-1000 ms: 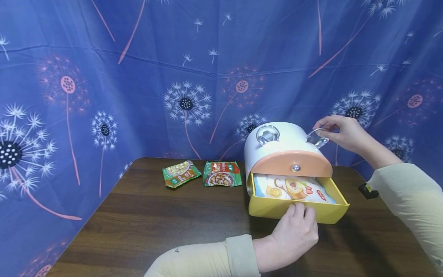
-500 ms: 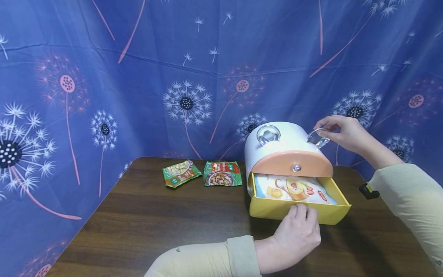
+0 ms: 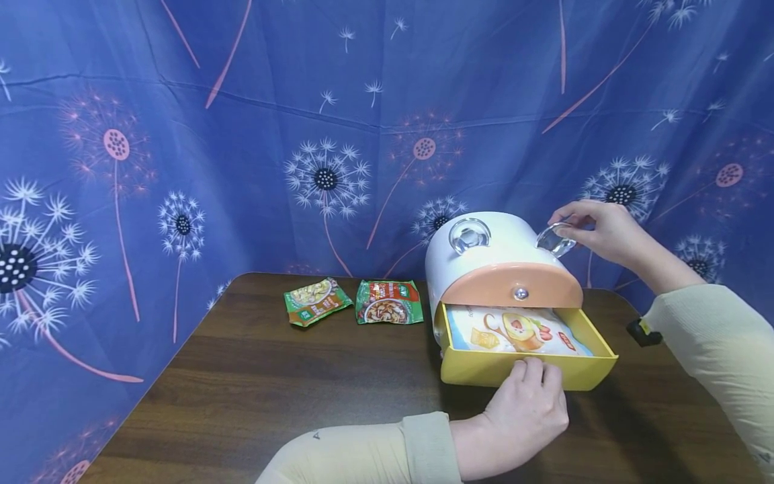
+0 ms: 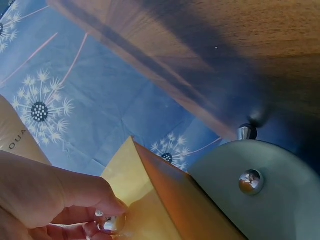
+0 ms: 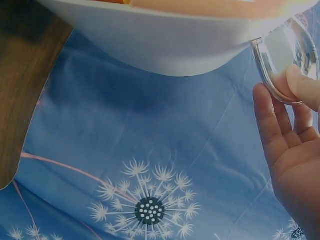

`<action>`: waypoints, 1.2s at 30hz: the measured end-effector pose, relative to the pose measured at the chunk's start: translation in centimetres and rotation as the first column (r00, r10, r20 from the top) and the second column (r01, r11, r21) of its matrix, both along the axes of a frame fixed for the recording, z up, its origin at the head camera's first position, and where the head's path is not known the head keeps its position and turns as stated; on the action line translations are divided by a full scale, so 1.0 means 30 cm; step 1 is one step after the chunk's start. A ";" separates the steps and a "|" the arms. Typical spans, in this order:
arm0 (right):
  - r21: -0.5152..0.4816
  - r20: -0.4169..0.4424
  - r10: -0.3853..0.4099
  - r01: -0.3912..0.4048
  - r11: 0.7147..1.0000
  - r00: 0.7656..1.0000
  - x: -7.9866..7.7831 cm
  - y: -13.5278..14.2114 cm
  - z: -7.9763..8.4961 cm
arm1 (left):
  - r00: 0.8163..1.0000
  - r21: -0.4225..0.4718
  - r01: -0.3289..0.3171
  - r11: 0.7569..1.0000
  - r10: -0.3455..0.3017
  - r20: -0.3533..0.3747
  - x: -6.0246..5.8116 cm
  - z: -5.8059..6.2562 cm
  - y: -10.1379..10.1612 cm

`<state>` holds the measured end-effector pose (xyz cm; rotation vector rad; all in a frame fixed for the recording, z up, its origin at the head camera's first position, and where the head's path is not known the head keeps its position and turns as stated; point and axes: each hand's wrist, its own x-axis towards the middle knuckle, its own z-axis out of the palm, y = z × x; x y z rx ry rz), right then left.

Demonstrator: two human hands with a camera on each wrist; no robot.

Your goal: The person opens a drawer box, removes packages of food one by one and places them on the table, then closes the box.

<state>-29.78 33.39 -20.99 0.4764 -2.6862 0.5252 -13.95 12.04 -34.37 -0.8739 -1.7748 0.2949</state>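
A white storage box [image 3: 440, 265] with round silvery ears stands at the right of the table. Its lower yellow drawer [image 3: 478, 370] is pulled out and holds a white snack bag [image 3: 514, 329] printed with fruit. With thumb and fingers my left hand [image 3: 523, 417] pinches the small shiny knob [image 4: 111, 223] on the drawer front. My right hand [image 3: 601, 232] holds the box's right ear [image 5: 280, 55], thumb on one face and fingers behind it. Above the drawer sits an orange drawer front [image 3: 484, 288], closed, with its own silver knob [image 3: 521, 293].
Two green food packets, one with an orange-brown part [image 3: 317, 302] and one with red [image 3: 389, 302], lie left of the box on the brown wooden table [image 3: 272, 396]. Behind hangs a blue dandelion-print cloth [image 3: 266, 168]. A small black object [image 3: 643, 332] is by the right sleeve.
The yellow drawer has come slightly further out and to the right, my left hand moving with it on the knob. The right hand stays on the ear.
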 end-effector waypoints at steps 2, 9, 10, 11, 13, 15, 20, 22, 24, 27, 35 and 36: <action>0.010 -0.015 0.002 -0.002 1.000 1.000 -0.001 -0.001 0.000 | 1.000 0.001 -0.003 1.000 0.003 0.001 -0.001 0.001 0.000; 0.049 -0.106 0.020 -0.015 0.999 0.994 -0.002 -0.001 -0.006 | 1.000 -0.006 -0.010 1.000 0.010 0.015 -0.003 0.000 -0.001; 0.050 -0.111 0.021 -0.016 0.999 0.994 -0.002 -0.001 -0.007 | 1.000 -0.009 -0.011 1.000 0.011 0.017 -0.003 -0.001 -0.001; 0.051 -0.114 0.022 -0.017 0.999 0.993 -0.002 -0.002 -0.008 | 1.000 -0.011 -0.012 1.000 0.013 0.018 -0.003 -0.002 -0.002; 0.046 -0.109 0.019 -0.014 0.999 0.994 -0.001 -0.003 -0.010 | 1.000 -0.016 -0.012 1.000 0.012 0.021 -0.002 -0.002 -0.004; 0.037 -0.094 0.015 -0.012 0.999 0.995 0.001 -0.004 -0.010 | 1.000 -0.015 -0.011 1.000 0.011 0.022 -0.002 0.000 -0.006; 0.025 -0.083 0.005 -0.003 1.000 0.997 0.004 -0.007 -0.010 | 1.000 0.004 -0.013 1.000 0.013 0.013 -0.002 0.003 -0.012; 0.025 -0.086 0.005 -0.002 1.000 0.996 0.004 -0.007 -0.010 | 1.000 0.008 -0.011 1.000 0.011 0.012 -0.007 -0.002 -0.011; 0.024 -0.083 0.001 0.001 1.000 0.997 0.004 -0.005 -0.010 | 1.000 0.006 -0.009 1.000 0.009 0.018 -0.014 -0.012 -0.006; 0.019 -0.073 -0.002 0.004 1.000 0.997 0.006 -0.002 -0.011 | 1.000 0.002 -0.003 1.000 0.003 0.031 -0.026 -0.031 0.000; 0.003 -0.048 -0.004 0.004 1.000 0.999 0.004 -0.001 -0.010 | 0.992 -0.033 0.015 0.999 -0.011 0.127 -0.017 0.010 -0.034; 0.004 -0.048 -0.002 0.002 1.000 0.999 0.003 -0.002 -0.010 | 0.990 -0.031 0.022 0.999 -0.018 0.138 -0.014 0.025 -0.039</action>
